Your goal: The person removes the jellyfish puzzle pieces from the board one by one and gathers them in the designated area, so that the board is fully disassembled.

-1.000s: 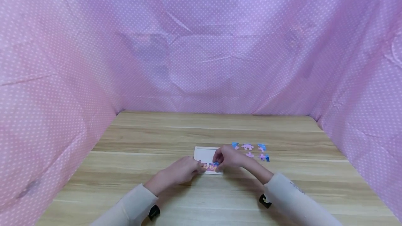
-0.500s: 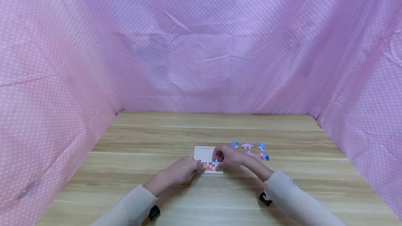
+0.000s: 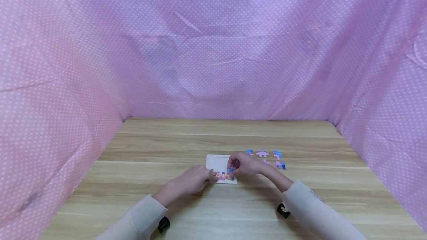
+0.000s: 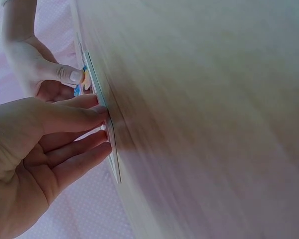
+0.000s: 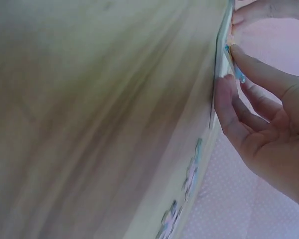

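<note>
A white puzzle tray [image 3: 217,161] lies on the table, with colourful joined jigsaw pieces [image 3: 221,175] along its near side. My left hand [image 3: 198,178] rests its fingertips on the tray's left part; in the left wrist view its fingers [image 4: 79,162] are extended against the tray. At the tray's right side my right hand [image 3: 246,164] pinches a blue-and-orange jigsaw piece [image 5: 239,73] between thumb and fingers. That piece stands tilted over the near right corner in the right wrist view. The fingers partly hide it in the head view.
Right of the tray, several loose jigsaw pieces [image 3: 262,153] lie in two rough rows on the wooden table [image 3: 160,140]. A pink dotted curtain [image 3: 213,66] encloses the table at the back and both sides.
The jigsaw piece in my right hand has turned and tilted over the tray's near right corner, and that hand has shifted slightly right. My left hand has stayed in place.
</note>
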Demonstrator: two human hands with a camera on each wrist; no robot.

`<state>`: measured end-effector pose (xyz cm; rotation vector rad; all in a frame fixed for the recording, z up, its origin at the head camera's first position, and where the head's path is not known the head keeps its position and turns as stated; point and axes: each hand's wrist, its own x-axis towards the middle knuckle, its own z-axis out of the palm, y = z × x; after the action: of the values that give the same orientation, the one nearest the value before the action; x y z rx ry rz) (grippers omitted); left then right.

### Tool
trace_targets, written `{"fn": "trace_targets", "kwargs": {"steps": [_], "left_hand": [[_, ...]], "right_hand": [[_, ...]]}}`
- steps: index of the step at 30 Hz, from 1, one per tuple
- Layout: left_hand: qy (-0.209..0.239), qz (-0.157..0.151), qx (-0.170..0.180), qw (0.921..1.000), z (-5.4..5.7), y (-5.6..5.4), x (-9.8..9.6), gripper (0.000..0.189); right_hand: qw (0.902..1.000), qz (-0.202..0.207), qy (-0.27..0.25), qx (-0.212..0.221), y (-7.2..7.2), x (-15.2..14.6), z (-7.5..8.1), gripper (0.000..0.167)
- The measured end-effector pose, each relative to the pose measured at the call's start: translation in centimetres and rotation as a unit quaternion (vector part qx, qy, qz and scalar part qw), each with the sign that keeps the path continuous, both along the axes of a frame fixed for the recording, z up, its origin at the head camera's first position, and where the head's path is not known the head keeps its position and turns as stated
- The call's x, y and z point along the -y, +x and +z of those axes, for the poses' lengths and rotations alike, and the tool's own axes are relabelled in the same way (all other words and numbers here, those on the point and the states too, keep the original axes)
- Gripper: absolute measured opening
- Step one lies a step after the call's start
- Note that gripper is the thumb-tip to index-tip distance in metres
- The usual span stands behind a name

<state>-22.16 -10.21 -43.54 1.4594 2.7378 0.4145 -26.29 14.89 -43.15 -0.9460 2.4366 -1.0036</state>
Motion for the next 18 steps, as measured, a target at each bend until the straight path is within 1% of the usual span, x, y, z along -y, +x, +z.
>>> {"fn": "trace_targets", "kwargs": {"steps": [3, 5, 10, 14, 18], "left_hand": [[0.005, -0.01, -0.006, 0.9999, -0.1, 0.0, 0.0, 0.022], [0.007, -0.014, -0.008, 0.9999, -0.1, 0.0, 0.1, 0.022], [0.0, -0.004, -0.003, 1.0, 0.1, 0.0, 0.0, 0.024], [-0.011, 0.0, 0.001, 0.9999, 0.1, 0.1, -0.1, 0.023], [-0.01, 0.004, 0.003, 0.9999, 0.3, 0.3, 0.0, 0.023]], "right_hand": [[0.9999, -0.016, 0.002, 0.002, 0.0, -0.6, 0.1, 0.013], [0.9998, -0.018, -0.008, 0.009, -0.1, -1.0, 0.0, 0.012], [0.9987, -0.014, -0.038, 0.031, -0.1, -2.3, -0.1, 0.01], [0.9988, -0.014, -0.039, 0.026, 0.0, -3.7, 0.1, 0.011], [0.9988, -0.02, -0.041, 0.016, 0.3, -5.2, 0.3, 0.015]]}}
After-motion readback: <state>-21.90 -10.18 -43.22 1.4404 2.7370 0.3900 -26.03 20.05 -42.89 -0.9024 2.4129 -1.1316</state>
